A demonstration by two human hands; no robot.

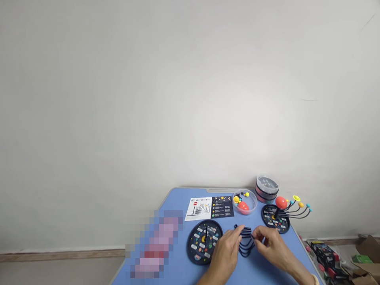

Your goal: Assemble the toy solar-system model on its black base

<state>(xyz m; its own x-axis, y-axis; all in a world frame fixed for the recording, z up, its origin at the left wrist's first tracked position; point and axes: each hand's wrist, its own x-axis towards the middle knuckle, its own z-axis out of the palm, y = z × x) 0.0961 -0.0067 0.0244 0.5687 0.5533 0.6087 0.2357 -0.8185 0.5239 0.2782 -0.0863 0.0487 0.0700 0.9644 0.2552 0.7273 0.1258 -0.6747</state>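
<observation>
Plenty looks left: your disc base [199, 253] stands rodless, red ball [243, 207] in the tub [253, 198]. Your right fingers [261, 231] pinch black curved rods [246, 233] toward the surface's [175, 261] right edge; your left fingers [234, 235] touch them, grip unclear.

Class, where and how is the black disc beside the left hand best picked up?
Probably by the left rim of the black disc, coming from the left and pinching top and underside. The disc is broad and flat, a post stands on its face, and the left hand hides part of its right edge.
</observation>
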